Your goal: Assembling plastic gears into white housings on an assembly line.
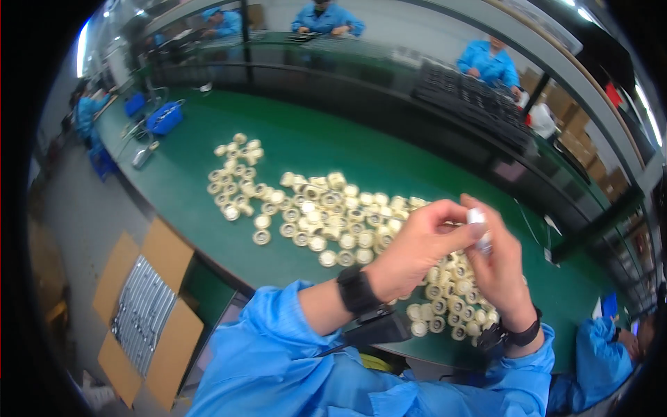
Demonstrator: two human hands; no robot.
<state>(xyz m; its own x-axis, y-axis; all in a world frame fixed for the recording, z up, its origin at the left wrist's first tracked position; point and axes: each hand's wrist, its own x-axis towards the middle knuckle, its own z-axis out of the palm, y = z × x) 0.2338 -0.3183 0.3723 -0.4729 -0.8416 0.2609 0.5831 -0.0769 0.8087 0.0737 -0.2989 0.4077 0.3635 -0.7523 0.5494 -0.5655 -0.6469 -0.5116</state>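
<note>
- The left hand [417, 250] is held up over the green table [306, 146], with its blue sleeve [278, 333] coming in from the bottom edge and a black wrist band [356, 289] worn on it.
- The right hand [500, 271] is raised just beside it — its back is turned to the camera and its fingers point up.
- Both hands are brought together at the fingertips, above the right end of the pile.
- A small white part [478, 226] is held between the two hands, up in the air over the table.
- The part is seen standing nearly upright, with its long side going up and down; which end is the top cannot be told, as it is small and blurred.
- The left fingers are curled in, and the part is pinched by the thumb and fingertips.
- The right fingers are closed around the part too, from the other side.
- A big pile of small cream rings [313, 208] is spread over the table under and behind the hands.
- A cardboard box [142, 313] of grey metal pieces is seen on the floor at the left — well apart from the hands.
</note>
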